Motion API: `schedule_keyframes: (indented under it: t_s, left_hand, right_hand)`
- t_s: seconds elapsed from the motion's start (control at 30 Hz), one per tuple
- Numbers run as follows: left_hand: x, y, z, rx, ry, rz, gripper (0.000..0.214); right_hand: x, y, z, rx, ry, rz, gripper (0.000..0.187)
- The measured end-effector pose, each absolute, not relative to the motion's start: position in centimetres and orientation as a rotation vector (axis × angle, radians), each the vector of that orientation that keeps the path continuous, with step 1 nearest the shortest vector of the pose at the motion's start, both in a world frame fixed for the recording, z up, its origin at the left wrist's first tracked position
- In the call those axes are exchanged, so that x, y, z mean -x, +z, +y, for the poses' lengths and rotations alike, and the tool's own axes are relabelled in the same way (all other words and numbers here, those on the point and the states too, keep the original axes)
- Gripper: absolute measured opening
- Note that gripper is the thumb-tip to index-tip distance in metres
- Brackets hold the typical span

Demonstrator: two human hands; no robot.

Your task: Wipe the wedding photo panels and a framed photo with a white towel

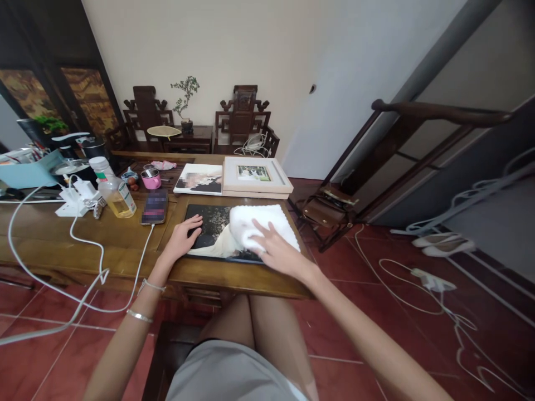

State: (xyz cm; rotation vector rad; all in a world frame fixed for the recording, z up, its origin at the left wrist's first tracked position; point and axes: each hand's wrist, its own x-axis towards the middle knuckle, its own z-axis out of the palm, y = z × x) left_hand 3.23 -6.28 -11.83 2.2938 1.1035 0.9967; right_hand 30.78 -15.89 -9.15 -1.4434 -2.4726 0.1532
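A dark photo panel [212, 227] lies flat near the table's front edge; a pale, flowing gown shows in its picture. My left hand [183, 238] rests at the panel's left edge, fingers stretched out over it and holding nothing. Over the right part of the panel lies a white fluffy cloth [267, 217], hiding what is beneath. My right hand [273, 250] presses on this cloth from above with its fingers spread, not wrapped round it.
Behind the panel lie another photo panel [198, 178] and a light framed picture [257, 174]. A phone [154, 207] on a cable, a bottle [115, 192], a pink cup [151, 179] and charging plugs [79, 197] stand to the left. A wooden chair [376, 150] is at the right.
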Motion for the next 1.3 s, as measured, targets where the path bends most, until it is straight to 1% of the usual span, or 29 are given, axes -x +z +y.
schedule_keyframes:
  t_s: [0.13, 0.23, 0.3, 0.5, 0.63, 0.73, 0.83, 0.93, 1.03, 1.13, 1.3]
  left_hand:
    - [-3.2, -11.8, -6.4, -2.305, 1.005, 1.107, 0.033]
    - [-3.2, -11.9, -6.4, -2.32, 1.007, 1.11, 0.033]
    - [-3.2, -11.9, -6.3, -2.334, 1.008, 1.103, 0.033]
    - [-3.3, -12.3, -5.7, -2.37, 0.996, 1.083, 0.033]
    - [-3.3, -12.6, -5.3, -2.377, 0.985, 1.102, 0.032]
    - [-3.4, -12.6, -5.2, -2.375, 0.984, 1.108, 0.032]
    - [-3.5, -12.6, -5.3, -2.373, 0.985, 1.118, 0.032]
    - [-3.5, -12.5, -5.5, -2.365, 0.993, 1.131, 0.032]
    - [-3.4, -12.4, -5.6, -2.359, 0.99, 1.136, 0.032]
    - [-3.3, -12.4, -5.7, -2.365, 0.978, 1.136, 0.032]
    - [-3.2, -12.1, -5.8, -2.378, 0.958, 1.139, 0.038]
  right_hand:
    - [-30.0, -8.3, -22.1, 1.35, 0.26, -2.557, 0.03]
    - [-30.2, -8.1, -22.3, 1.324, 0.274, -2.58, 0.027]
    - [-30.6, -8.3, -20.2, 1.358, 0.239, -2.55, 0.025]
    - [-31.5, -9.3, -9.9, 1.513, 0.11, -2.476, 0.035]
    - [-30.8, -9.4, -7.6, 1.629, 0.047, -2.431, 0.038]
    - [-29.7, -9.3, -10.3, 1.598, 0.034, -2.468, 0.036]
    - [-28.7, -9.1, -15.5, 1.456, 0.068, -2.539, 0.032]
    - [-27.8, -8.7, -20.2, 1.364, 0.147, -2.595, 0.031]
    - [-27.4, -8.3, -21.7, 1.345, 0.215, -2.634, 0.029]
    - [-27.6, -8.1, -19.1, 1.383, 0.214, -2.61, 0.03]
    - [-28.2, -8.6, -10.1, 1.569, 0.074, -2.515, 0.037]
